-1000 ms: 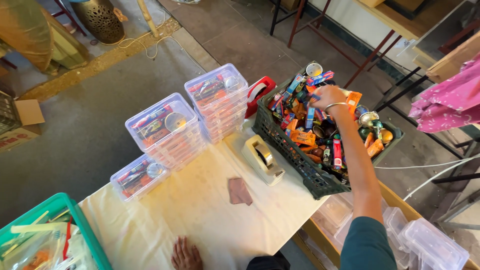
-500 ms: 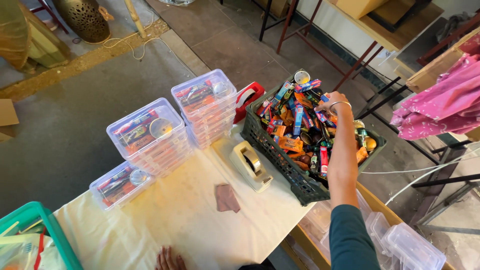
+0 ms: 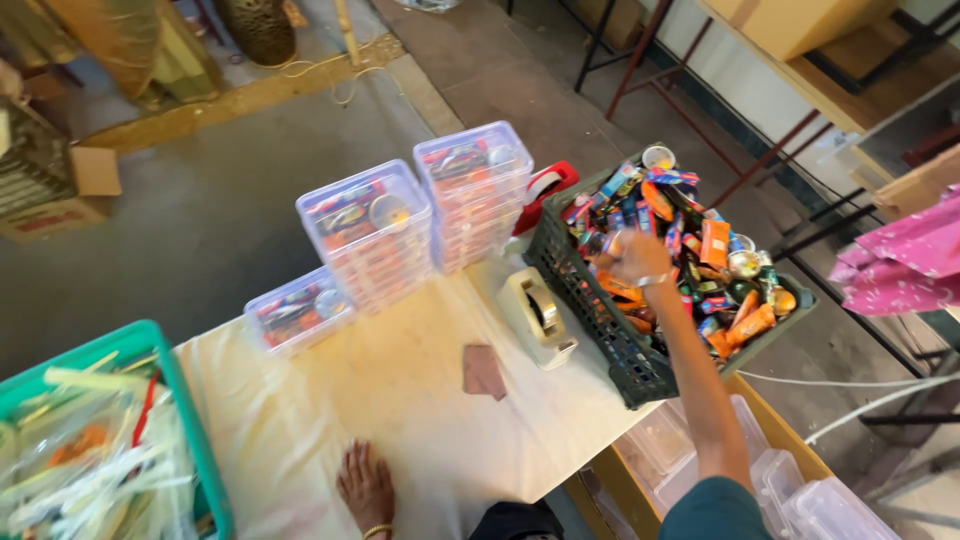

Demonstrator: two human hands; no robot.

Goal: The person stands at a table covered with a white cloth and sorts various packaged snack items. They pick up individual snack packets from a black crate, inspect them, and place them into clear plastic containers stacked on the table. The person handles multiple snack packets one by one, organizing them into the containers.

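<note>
My right hand (image 3: 632,260) is raised over the near left part of a dark plastic crate (image 3: 600,330) heaped with colourful packets and small tins. Its fingers are curled around a small bluish packet (image 3: 596,243), which is blurred. My left hand (image 3: 365,485) lies flat, fingers apart, on the cream-covered table (image 3: 400,420) near its front edge. A beige tape dispenser (image 3: 540,315) stands just left of the crate, and a small brown card (image 3: 483,370) lies in front of it.
Two stacks of filled clear lidded boxes (image 3: 375,235) (image 3: 475,195) and one single box (image 3: 295,310) line the table's far edge. A red dispenser (image 3: 545,185) sits behind the crate. A teal basket (image 3: 190,440) is at left. Empty clear boxes (image 3: 800,490) lie below at right.
My right hand has drawn back from the far side of the crate toward its near left part and lifted. My left hand stays flat on the table. The view has shifted.
</note>
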